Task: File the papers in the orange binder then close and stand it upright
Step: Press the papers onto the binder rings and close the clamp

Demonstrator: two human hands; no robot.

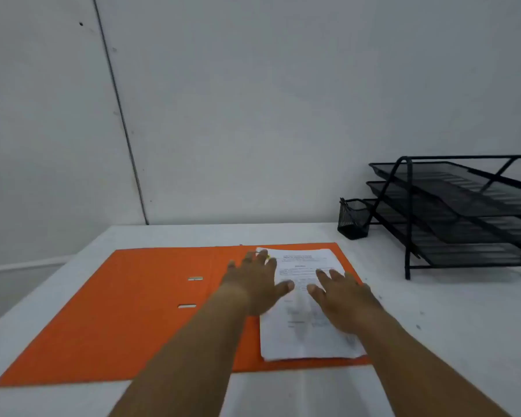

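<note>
The orange binder lies open and flat on the white table. A stack of printed white papers rests on its right half. My left hand is spread over the papers' left edge, near the binder's spine, and hides whatever lies under it. My right hand lies flat with fingers apart on the middle of the stack. Two small metal slots show on the left cover. Neither hand grips anything.
A black three-tier mesh letter tray stands at the back right, with a small black mesh pen cup to its left. A grey wall rises behind the table. The table's left edge runs close to the binder's left cover.
</note>
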